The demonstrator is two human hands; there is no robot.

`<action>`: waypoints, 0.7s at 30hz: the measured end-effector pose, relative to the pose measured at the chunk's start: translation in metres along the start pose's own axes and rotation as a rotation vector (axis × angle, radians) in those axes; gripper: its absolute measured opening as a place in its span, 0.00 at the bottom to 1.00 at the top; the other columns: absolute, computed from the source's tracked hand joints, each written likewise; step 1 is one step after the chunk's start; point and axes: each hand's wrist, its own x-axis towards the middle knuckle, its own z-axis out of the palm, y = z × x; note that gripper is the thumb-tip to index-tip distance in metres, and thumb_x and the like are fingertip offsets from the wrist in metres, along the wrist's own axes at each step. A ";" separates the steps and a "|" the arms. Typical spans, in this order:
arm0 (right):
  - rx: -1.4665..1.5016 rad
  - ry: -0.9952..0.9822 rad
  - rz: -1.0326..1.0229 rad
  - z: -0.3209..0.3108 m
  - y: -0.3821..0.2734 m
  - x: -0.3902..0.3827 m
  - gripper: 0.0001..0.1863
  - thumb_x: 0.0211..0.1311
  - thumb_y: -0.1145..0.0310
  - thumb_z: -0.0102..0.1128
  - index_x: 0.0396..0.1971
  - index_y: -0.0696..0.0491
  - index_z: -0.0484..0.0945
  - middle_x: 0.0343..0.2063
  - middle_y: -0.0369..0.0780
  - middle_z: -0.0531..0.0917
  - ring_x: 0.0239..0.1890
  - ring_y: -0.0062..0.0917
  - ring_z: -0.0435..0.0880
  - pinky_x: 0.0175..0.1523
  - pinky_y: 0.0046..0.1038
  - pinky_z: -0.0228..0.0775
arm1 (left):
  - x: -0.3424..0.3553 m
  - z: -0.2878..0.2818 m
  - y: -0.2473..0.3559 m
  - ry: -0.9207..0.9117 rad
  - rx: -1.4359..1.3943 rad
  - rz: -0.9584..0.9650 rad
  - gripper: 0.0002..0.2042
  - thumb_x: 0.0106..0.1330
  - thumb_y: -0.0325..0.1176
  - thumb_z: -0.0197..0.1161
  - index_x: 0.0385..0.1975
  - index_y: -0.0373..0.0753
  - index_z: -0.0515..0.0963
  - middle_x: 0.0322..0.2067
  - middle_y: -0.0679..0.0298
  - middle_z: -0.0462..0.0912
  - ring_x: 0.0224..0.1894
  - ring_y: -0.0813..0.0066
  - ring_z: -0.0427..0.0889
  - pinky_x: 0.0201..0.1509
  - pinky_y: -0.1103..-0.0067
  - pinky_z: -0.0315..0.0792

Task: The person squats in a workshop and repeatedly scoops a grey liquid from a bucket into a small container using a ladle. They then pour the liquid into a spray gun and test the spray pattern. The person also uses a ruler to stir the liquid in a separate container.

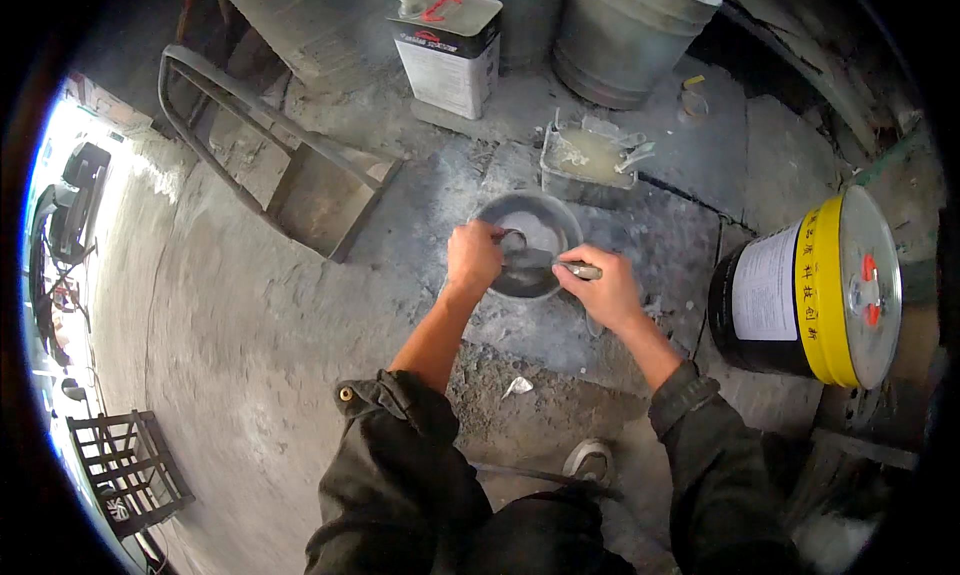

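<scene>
A round grey metal bowl point(572, 230) with pale material inside stands on the dusty floor in front of me. My left hand point(474, 259) is closed at its left rim, gripping a small round dark piece point(513, 242) held over the bowl; its exact kind is unclear. From the right, my right hand point(606, 287) wraps round the short handle of a flat-bladed tool point(580, 270), like a trowel or putty knife. Its blade reaches over the bowl towards the small round piece. Part of the bowl's inside is hidden behind the hands and tool.
Behind the bowl sits a rectangular tub point(590, 188) of cloudy liquid. A rectangular can point(445, 70) and metal drums point(620, 45) stand farther back. On the right lies a black-and-yellow drum point(820, 285); a metal-framed cart point(320, 205) is at the left. My shoe point(590, 462) shows below.
</scene>
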 end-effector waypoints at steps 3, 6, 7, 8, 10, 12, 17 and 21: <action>-0.031 0.001 -0.021 0.000 0.003 -0.005 0.11 0.53 0.66 0.68 0.32 0.57 0.80 0.30 0.43 0.84 0.31 0.34 0.84 0.36 0.29 0.74 | -0.002 0.005 -0.010 -0.014 0.023 0.033 0.12 0.50 0.26 0.61 0.34 0.43 0.85 0.32 0.51 0.83 0.37 0.52 0.83 0.45 0.67 0.77; -0.066 0.051 -0.046 0.002 0.000 -0.002 0.11 0.52 0.66 0.68 0.33 0.56 0.81 0.30 0.42 0.84 0.31 0.30 0.85 0.36 0.26 0.73 | -0.003 0.003 -0.008 -0.062 0.039 0.003 0.14 0.47 0.27 0.63 0.35 0.43 0.85 0.32 0.52 0.84 0.37 0.52 0.83 0.45 0.68 0.77; -0.072 0.078 -0.046 0.001 0.000 -0.002 0.11 0.52 0.66 0.68 0.33 0.55 0.81 0.30 0.41 0.85 0.30 0.27 0.85 0.36 0.25 0.73 | -0.003 0.004 -0.008 -0.043 0.045 0.020 0.13 0.47 0.27 0.64 0.35 0.43 0.85 0.31 0.52 0.84 0.36 0.54 0.83 0.44 0.69 0.77; -0.120 0.089 -0.084 0.002 0.003 -0.003 0.11 0.52 0.66 0.68 0.33 0.55 0.81 0.30 0.41 0.85 0.30 0.27 0.85 0.36 0.25 0.73 | -0.003 0.005 -0.007 -0.023 0.050 0.036 0.13 0.47 0.27 0.64 0.35 0.42 0.85 0.30 0.53 0.84 0.35 0.56 0.84 0.43 0.70 0.77; -0.204 0.105 -0.164 0.008 0.009 -0.003 0.11 0.53 0.66 0.68 0.33 0.55 0.81 0.29 0.41 0.84 0.30 0.26 0.85 0.36 0.25 0.73 | -0.003 0.003 -0.008 0.005 0.055 0.048 0.13 0.48 0.26 0.64 0.35 0.41 0.85 0.29 0.53 0.84 0.35 0.58 0.85 0.42 0.71 0.77; -0.237 0.038 -0.137 0.009 0.012 -0.009 0.10 0.53 0.68 0.68 0.32 0.55 0.81 0.29 0.41 0.84 0.30 0.28 0.84 0.35 0.25 0.73 | -0.002 0.004 -0.010 0.013 0.040 0.049 0.13 0.48 0.26 0.63 0.35 0.41 0.85 0.30 0.53 0.84 0.34 0.57 0.84 0.42 0.71 0.77; -0.030 0.121 -0.104 0.003 0.016 -0.002 0.09 0.52 0.69 0.68 0.31 0.56 0.80 0.29 0.42 0.83 0.30 0.33 0.84 0.35 0.27 0.73 | 0.004 0.012 -0.004 -0.026 -0.022 0.049 0.15 0.46 0.25 0.60 0.35 0.42 0.85 0.31 0.52 0.84 0.36 0.53 0.83 0.44 0.68 0.77; -0.086 0.115 -0.068 0.006 0.018 0.000 0.11 0.52 0.66 0.68 0.32 0.56 0.80 0.29 0.43 0.84 0.31 0.35 0.84 0.36 0.29 0.74 | 0.003 0.009 0.000 -0.004 -0.030 -0.007 0.14 0.47 0.23 0.59 0.35 0.39 0.85 0.31 0.52 0.84 0.36 0.54 0.84 0.43 0.69 0.77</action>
